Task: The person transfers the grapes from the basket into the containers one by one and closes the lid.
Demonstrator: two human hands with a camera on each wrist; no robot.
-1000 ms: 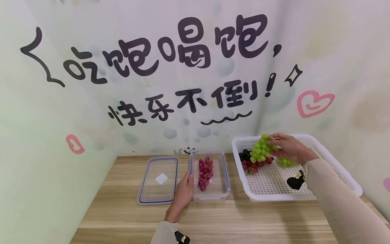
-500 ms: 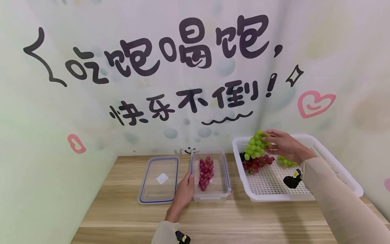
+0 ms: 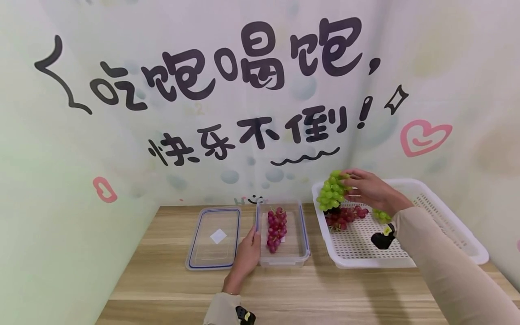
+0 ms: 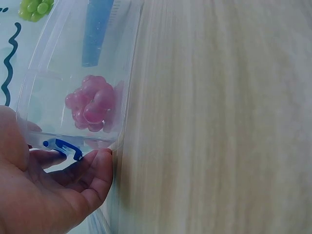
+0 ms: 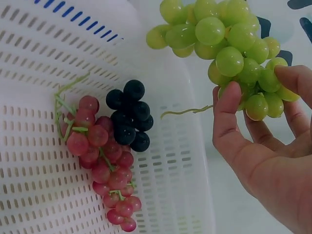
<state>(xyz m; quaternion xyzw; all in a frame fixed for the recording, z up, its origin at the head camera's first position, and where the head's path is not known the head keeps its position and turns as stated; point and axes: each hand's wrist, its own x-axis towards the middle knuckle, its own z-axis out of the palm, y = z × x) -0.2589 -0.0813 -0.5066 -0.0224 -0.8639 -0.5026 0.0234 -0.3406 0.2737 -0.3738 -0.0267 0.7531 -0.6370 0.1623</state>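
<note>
My right hand (image 3: 369,188) pinches a bunch of green grapes (image 3: 331,192) between thumb and fingers, raised over the left back corner of the white basket (image 3: 375,262). In the right wrist view its thin stem hangs free. My left hand (image 3: 248,253) holds the left side of a clear lidless food container (image 3: 286,261), thumb by the rim and fingers curled at a blue-sealed latch (image 4: 68,147). Inside the container lies a bunch of red grapes (image 3: 276,228). Below the green bunch, the basket holds more red grapes (image 5: 105,156) and a small black bunch (image 5: 130,116).
The container's lid (image 3: 206,250), edged with a blue seal, lies flat on the wooden table (image 3: 284,293) to the left. Another green bunch (image 3: 381,215) sits deeper in the basket, partly behind my right wrist. A printed wall sheet (image 3: 227,162) stands right behind everything.
My right hand has carried the green grapes leftward and slightly up, from over the basket's inside toward its left back corner. The left hand stays on the container.
</note>
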